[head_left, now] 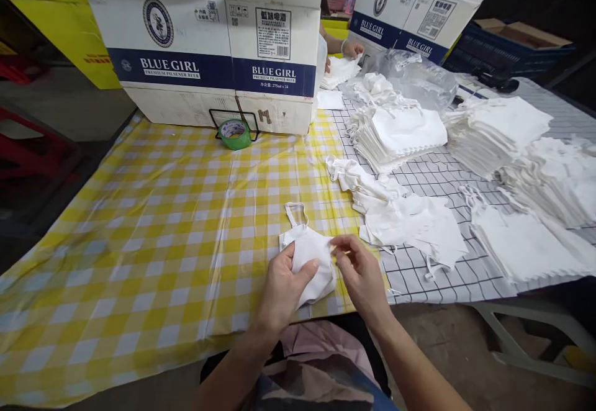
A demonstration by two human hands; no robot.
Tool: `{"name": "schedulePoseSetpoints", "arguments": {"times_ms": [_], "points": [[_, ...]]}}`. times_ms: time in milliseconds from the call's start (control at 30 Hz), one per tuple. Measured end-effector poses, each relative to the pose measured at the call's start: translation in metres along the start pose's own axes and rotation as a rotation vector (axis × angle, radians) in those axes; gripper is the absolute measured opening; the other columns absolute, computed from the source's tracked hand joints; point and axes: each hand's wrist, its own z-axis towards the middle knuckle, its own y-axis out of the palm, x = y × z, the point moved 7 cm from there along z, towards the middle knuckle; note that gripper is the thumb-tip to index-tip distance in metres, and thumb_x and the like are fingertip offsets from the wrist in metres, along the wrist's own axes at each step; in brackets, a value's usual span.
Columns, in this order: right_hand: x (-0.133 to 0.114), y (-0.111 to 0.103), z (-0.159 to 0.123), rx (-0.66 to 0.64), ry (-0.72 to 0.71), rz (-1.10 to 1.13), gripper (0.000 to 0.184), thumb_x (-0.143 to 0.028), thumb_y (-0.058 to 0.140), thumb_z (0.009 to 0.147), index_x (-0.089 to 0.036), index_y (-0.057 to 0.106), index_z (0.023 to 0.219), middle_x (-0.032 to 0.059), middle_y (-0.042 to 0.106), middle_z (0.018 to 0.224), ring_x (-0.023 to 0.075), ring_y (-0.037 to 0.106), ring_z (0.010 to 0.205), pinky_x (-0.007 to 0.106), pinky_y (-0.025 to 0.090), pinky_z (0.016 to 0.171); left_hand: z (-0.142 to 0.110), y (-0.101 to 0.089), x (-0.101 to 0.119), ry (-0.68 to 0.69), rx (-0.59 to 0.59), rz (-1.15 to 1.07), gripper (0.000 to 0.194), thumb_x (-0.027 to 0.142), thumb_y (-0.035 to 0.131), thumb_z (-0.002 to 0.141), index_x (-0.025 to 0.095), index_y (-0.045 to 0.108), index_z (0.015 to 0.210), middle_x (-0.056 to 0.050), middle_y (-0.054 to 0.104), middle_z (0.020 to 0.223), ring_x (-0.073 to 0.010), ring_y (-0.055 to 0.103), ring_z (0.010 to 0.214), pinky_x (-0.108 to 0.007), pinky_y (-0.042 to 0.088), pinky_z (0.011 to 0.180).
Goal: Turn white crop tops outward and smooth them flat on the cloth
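Observation:
A small white strappy garment [313, 261], bunched or folded, is at the table's front edge in front of me. One thin strap loop sticks up from its far side. My left hand [283, 285] grips its left side, thumb lying across the top and the other fingers hidden beneath. At its right edge, my right hand [356, 268] has thumb and fingertips drawn together in a pinch on the cloth. Just right of that hand, a loose heap of similar white garments [410, 221] spreads over the table.
Neat stacks of white garments [400, 128] fill the right side, with clear plastic bags [414, 76] behind. A large beer carton [186, 57] stands at the back, green tape [236, 135] against it. Another person's hand [352, 49] handles white cloth beyond. A yellow checked tablecloth [153, 225] covers the left.

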Motion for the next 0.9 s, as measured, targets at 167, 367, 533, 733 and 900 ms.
{"name": "schedulePoseSetpoints", "arguments": {"times_ms": [167,367,533,733,900], "points": [[-0.025,0.014,-0.020,-0.148,-0.495,-0.273,0.039,-0.022,0.047,0.085,-0.022,0.052,0.124,0.0094,0.055,0.126,0.0242,0.048,0.118,0.043,0.036,0.100,0.001,-0.004,0.003,0.010,-0.039,-0.103,0.038,0.032,0.062,0.077,0.015,0.058,0.111,-0.009,0.068,0.096,-0.0178,0.062,0.078,-0.026,0.048,0.067],[0.043,-0.020,0.001,0.058,0.052,-0.221,0.033,-0.038,0.041,0.091,-0.019,0.062,0.108,0.0109,0.066,0.106,0.0242,0.059,0.099,0.041,0.042,0.088,0.003,-0.011,0.003,0.012,-0.098,-0.241,0.047,0.025,0.062,0.078,0.015,0.051,0.122,-0.011,0.066,0.102,-0.0180,0.062,0.083,-0.027,0.049,0.071],[0.066,0.003,0.002,-0.145,0.386,0.266,0.039,-0.049,0.050,0.085,-0.021,0.062,0.108,0.0072,0.065,0.105,0.0225,0.057,0.099,0.035,0.042,0.086,0.003,-0.005,0.011,-0.013,-0.176,-0.266,0.047,0.024,0.063,0.078,0.017,0.051,0.123,-0.011,0.065,0.107,-0.0192,0.063,0.087,-0.026,0.049,0.074],[0.055,0.042,-0.002,-0.397,0.571,0.901,0.023,-0.037,0.066,0.078,-0.014,0.066,0.081,0.0013,0.062,0.074,0.0099,0.052,0.065,0.022,0.040,0.063,0.009,-0.009,0.020,-0.063,-0.224,-0.287,0.044,0.030,0.059,0.081,0.017,0.054,0.123,-0.011,0.066,0.107,-0.0193,0.063,0.087,-0.022,0.047,0.065],[0.045,0.029,0.012,-0.244,0.574,1.135,0.015,-0.025,0.071,0.074,-0.015,0.063,0.082,-0.0010,0.059,0.073,0.0048,0.048,0.060,0.015,0.040,0.057,0.016,-0.025,0.029,-0.128,-0.158,-0.256,0.049,0.032,0.061,0.080,0.020,0.052,0.126,-0.009,0.066,0.110,-0.0183,0.062,0.092,-0.023,0.047,0.074]]}}
